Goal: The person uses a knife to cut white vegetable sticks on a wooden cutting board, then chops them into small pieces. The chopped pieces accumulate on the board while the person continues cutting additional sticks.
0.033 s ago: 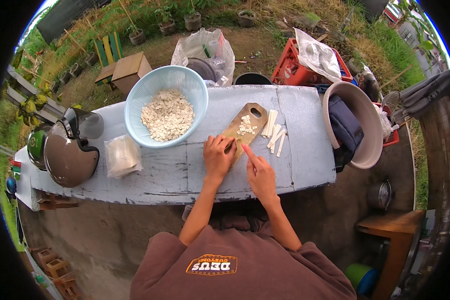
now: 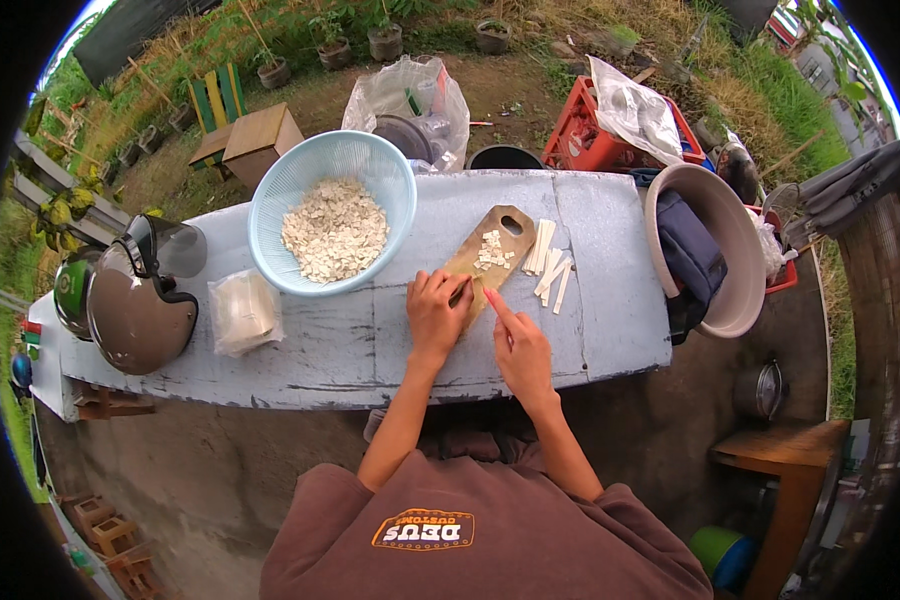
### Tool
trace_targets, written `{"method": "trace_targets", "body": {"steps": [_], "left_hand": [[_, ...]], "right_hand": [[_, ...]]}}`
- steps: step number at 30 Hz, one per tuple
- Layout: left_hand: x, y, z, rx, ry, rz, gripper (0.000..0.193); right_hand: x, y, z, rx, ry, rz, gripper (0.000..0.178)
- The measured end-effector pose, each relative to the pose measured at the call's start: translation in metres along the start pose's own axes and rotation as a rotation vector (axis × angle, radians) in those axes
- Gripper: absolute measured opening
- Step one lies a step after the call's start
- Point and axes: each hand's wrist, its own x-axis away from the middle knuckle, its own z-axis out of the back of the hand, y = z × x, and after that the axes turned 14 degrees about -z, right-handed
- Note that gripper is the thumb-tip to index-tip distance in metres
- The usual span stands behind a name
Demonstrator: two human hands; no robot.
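Note:
A wooden cutting board point(image 2: 464, 264) with a handle hole lies slanted on the table. Small cut white pieces point(image 2: 492, 250) are heaped near its far end. My left hand point(image 2: 437, 312) rests on the board's left side, fingers curled down together; what they hold is hidden. Closed at the board's near right edge, my right hand point(image 2: 520, 350) has its index finger stretched along what looks like a knife, mostly hidden by the hand. Loose white strips point(image 2: 544, 255) lie right of the board. A light blue colander point(image 2: 397, 222) full of small pale flakes stands to the left.
On the grey table point(image 2: 340, 345) are a clear plastic packet point(image 2: 244, 314) and a brown helmet point(image 2: 142, 312) at left. A beige basin point(image 2: 742, 262) with a dark blue bag point(image 2: 692, 248) tilts at the right edge. A red crate point(image 2: 580, 125) stands behind.

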Motion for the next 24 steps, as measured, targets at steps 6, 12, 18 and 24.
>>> {"method": "trace_targets", "body": {"steps": [6, 12, 18, 24], "left_hand": [[0.001, 0.001, 0.000, -0.022, -0.019, -0.003, 0.012], [-0.008, 0.008, 0.003, 0.031, -0.028, 0.018, 0.011], [-0.013, -0.001, -0.001, 0.071, -0.074, 0.015, 0.010], [-0.014, 0.006, 0.001, 0.048, -0.097, 0.033, 0.009]], "right_hand": [[0.000, 0.002, 0.000, 0.044, 0.009, -0.016, 0.049], [-0.004, 0.011, -0.004, 0.013, 0.028, 0.008, 0.049], [-0.008, 0.012, -0.003, -0.003, 0.014, 0.005, 0.048], [-0.007, 0.009, 0.003, 0.005, -0.010, 0.005, 0.049]]}}
